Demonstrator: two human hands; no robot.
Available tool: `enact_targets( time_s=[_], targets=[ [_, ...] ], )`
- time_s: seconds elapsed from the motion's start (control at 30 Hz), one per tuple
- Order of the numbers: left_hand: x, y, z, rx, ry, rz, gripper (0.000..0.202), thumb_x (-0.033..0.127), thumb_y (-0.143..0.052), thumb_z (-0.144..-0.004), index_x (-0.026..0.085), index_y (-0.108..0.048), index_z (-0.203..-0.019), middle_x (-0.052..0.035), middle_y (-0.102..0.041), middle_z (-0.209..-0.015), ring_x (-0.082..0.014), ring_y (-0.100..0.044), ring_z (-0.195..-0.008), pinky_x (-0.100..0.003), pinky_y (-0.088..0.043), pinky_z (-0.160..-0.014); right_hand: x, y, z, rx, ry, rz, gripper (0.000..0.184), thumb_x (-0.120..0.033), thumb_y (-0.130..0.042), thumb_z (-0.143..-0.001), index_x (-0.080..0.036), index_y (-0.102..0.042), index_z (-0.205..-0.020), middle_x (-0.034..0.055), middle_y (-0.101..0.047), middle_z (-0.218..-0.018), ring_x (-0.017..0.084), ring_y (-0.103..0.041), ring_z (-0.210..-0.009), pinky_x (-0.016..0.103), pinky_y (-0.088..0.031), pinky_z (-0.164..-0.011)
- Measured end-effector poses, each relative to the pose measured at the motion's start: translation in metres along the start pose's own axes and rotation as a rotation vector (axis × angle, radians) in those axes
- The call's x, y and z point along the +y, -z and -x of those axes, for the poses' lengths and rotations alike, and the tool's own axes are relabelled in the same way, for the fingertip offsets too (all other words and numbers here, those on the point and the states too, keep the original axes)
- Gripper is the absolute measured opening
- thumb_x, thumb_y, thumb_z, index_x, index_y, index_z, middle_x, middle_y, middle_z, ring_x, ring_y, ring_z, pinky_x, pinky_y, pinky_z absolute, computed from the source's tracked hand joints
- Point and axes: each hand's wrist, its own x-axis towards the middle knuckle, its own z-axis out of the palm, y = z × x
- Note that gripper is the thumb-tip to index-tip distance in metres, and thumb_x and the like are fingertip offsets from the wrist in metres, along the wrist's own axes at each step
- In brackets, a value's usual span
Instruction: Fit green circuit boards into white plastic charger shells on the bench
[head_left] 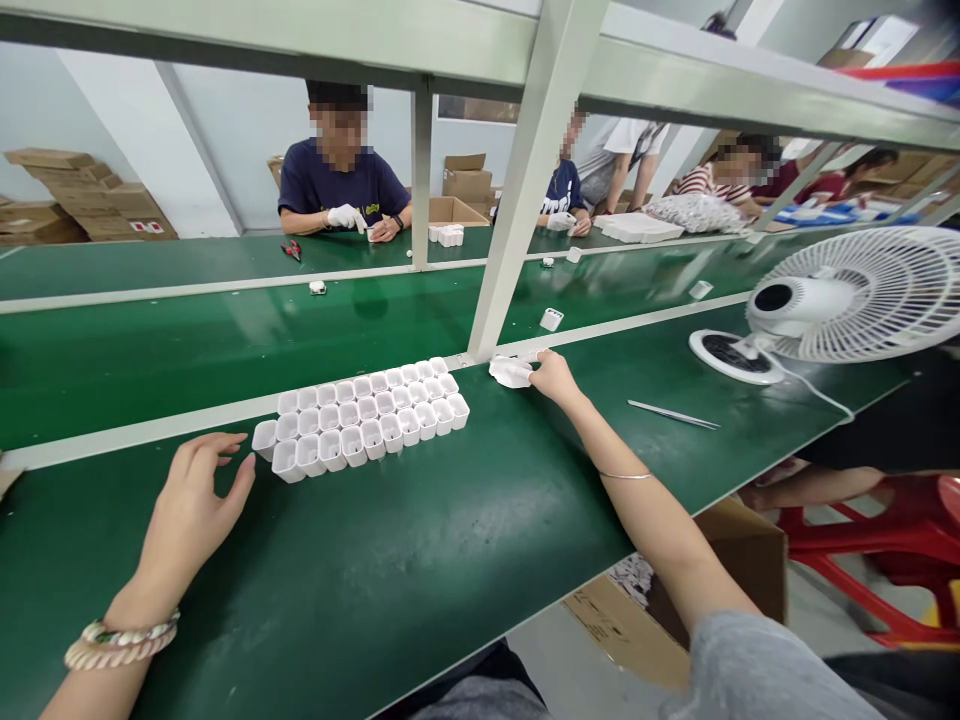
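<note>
A block of several small white plastic cases [365, 415] stands in rows on the green bench [420, 560]. My left hand [191, 515] rests open on the bench just left of the block, fingers spread and near the closest case. My right hand [553, 377] reaches far forward to the right of the block and grips a white plastic piece [511, 372] lying beside the grey frame post [525, 190].
A white desk fan [825, 300] stands at the right, with metal tweezers [673, 414] lying in front of it. Loose white parts [551, 319] sit on the conveyor belt [187, 340]. People work across the line. Cardboard boxes [675, 600] sit under the bench.
</note>
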Motion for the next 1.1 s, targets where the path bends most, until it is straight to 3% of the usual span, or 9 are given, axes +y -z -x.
enact_targets(
  time_s=[0.17, 0.4, 0.73, 1.1],
  targets=[
    [0.000, -0.001, 0.000, -0.010, 0.006, 0.007, 0.041, 0.048, -0.045, -0.092, 0.016, -0.056, -0.117, -0.0150, -0.059, -0.115, -0.0275, -0.066, -0.095, -0.042, -0.058, -0.078, 0.001, -0.001, 0.000, 0.007, 0.004, -0.001, 0.016, -0.008, -0.064, -0.068, -0.017, -0.068, -0.079, 0.0099, -0.073, -0.091, 0.029, -0.068, -0.091, 0.033, -0.051, -0.080],
    [0.001, 0.001, 0.001, -0.013, 0.012, 0.028, 0.042, 0.048, -0.045, -0.093, 0.015, -0.056, -0.116, -0.0151, -0.060, -0.113, -0.0284, -0.066, -0.099, -0.044, -0.059, -0.084, -0.005, -0.005, 0.003, -0.011, -0.006, 0.022, 0.006, -0.012, -0.067, -0.069, -0.016, -0.065, -0.073, 0.0139, -0.072, -0.091, 0.031, -0.068, -0.092, 0.035, -0.050, -0.080],
    [-0.001, -0.001, 0.001, -0.017, -0.002, 0.017, 0.042, 0.047, -0.045, -0.094, 0.015, -0.056, -0.118, -0.0152, -0.059, -0.115, -0.0279, -0.065, -0.098, -0.043, -0.058, -0.084, -0.010, -0.004, 0.005, -0.016, 0.008, 0.012, 0.023, -0.010, -0.062, -0.071, -0.014, -0.072, -0.091, 0.0143, -0.074, -0.098, 0.030, -0.069, -0.095, 0.033, -0.051, -0.081],
    [0.000, 0.000, 0.002, -0.015, 0.013, 0.004, 0.048, 0.053, -0.041, -0.093, 0.015, -0.056, -0.118, -0.0146, -0.059, -0.115, -0.0272, -0.065, -0.095, -0.044, -0.059, -0.081, -0.019, 0.003, 0.011, -0.031, -0.015, 0.074, 0.014, -0.004, -0.056, -0.068, -0.014, -0.063, -0.074, 0.0139, -0.070, -0.095, 0.027, -0.067, -0.088, 0.030, -0.048, -0.076]
  ],
)
